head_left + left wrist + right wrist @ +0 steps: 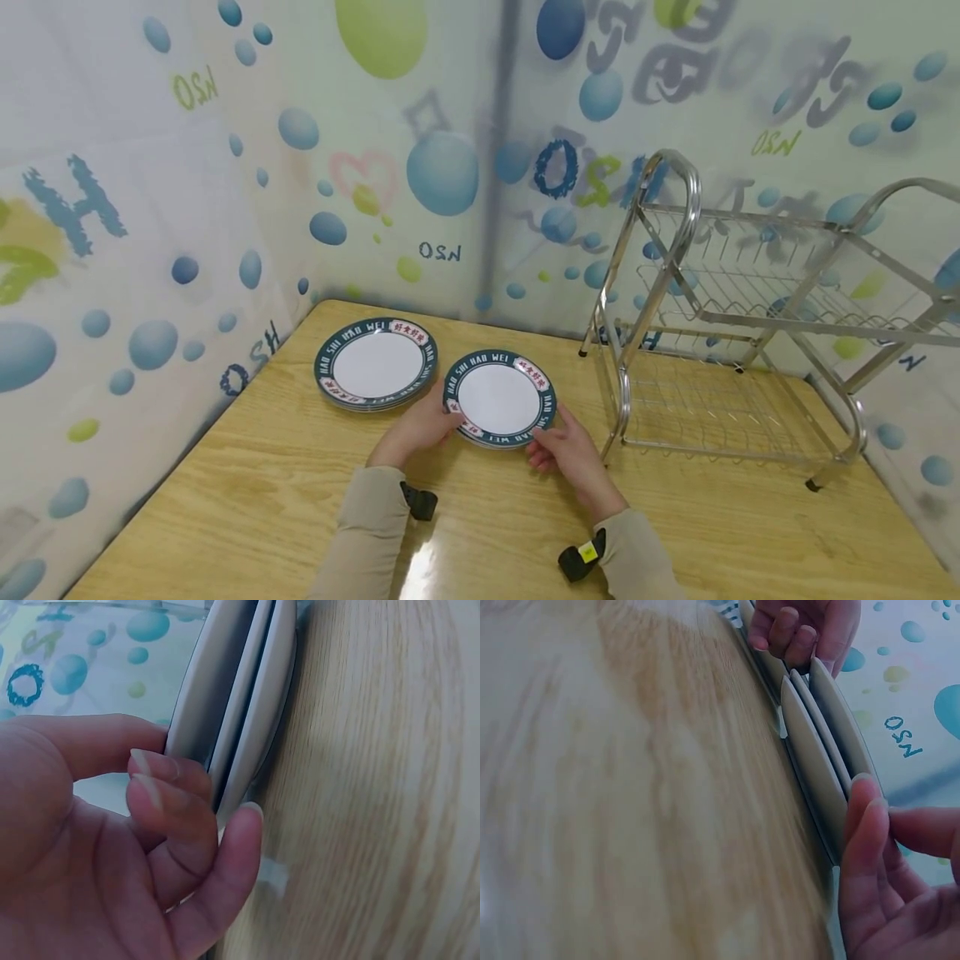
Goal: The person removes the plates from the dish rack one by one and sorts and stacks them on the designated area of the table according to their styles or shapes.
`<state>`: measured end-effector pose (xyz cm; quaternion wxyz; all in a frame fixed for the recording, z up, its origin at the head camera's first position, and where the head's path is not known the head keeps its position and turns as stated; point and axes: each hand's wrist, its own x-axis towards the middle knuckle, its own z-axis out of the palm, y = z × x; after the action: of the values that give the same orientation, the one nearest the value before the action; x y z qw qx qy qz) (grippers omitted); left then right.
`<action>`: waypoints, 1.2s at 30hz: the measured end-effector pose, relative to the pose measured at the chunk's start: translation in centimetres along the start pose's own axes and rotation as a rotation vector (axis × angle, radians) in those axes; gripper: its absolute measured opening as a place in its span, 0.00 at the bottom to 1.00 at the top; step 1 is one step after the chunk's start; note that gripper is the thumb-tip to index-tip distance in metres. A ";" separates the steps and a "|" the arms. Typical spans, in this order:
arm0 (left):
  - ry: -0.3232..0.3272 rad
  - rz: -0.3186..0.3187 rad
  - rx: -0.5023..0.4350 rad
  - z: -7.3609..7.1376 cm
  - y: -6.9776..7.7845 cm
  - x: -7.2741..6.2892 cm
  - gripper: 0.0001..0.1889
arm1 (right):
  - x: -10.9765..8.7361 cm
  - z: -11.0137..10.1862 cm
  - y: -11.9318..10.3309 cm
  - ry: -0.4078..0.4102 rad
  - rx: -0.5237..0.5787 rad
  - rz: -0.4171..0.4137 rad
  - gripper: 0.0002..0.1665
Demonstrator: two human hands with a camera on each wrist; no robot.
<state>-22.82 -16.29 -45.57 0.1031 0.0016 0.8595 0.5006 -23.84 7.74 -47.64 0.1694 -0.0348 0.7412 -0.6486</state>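
Note:
A small stack of white plates with dark green lettered rims stands mid-table. Both hands are on its top plate (498, 398), which is raised a little off the two plates below, with a gap showing in the wrist views. My left hand (422, 427) pinches the left rim, thumb above and curled fingers beneath. At the right rim, my right hand (572, 454) grips the same plate between thumb and fingers. In the right wrist view, the lower plates (814, 750) sit close over the tabletop.
A stack of larger matching plates (377, 367) lies just left of the small one. To the right stands a two-tier metal dish rack (626, 392) on the wooden table (247, 500). Walls covered with bubble-print sheeting (420, 275) close off the back and left.

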 end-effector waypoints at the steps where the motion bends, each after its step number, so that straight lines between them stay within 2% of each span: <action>1: 0.003 -0.003 0.014 0.0 0.0 0.0 0.37 | 0.0 0.0 0.1 -0.001 0.002 0.002 0.39; 12: 0.036 -0.001 0.126 0.2 0.2 -0.4 0.35 | 0.3 0.1 0.6 0.047 -0.013 -0.012 0.36; 19: 0.009 -0.023 0.048 0.2 0.1 -0.3 0.29 | 0.5 0.0 0.6 0.053 -0.043 0.017 0.37; 24: -0.003 -0.018 0.048 0.2 0.1 -0.2 0.25 | 0.6 -0.2 0.7 0.077 -0.055 0.025 0.37; 36: 0.010 -0.079 0.003 0.3 -0.2 -0.3 0.29 | 0.6 -0.2 0.8 0.072 -0.036 0.030 0.38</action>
<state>-22.48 -16.18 -45.80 0.1185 -0.0345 0.8602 0.4948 -24.32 7.90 -48.55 0.1519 -0.0034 0.7588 -0.6334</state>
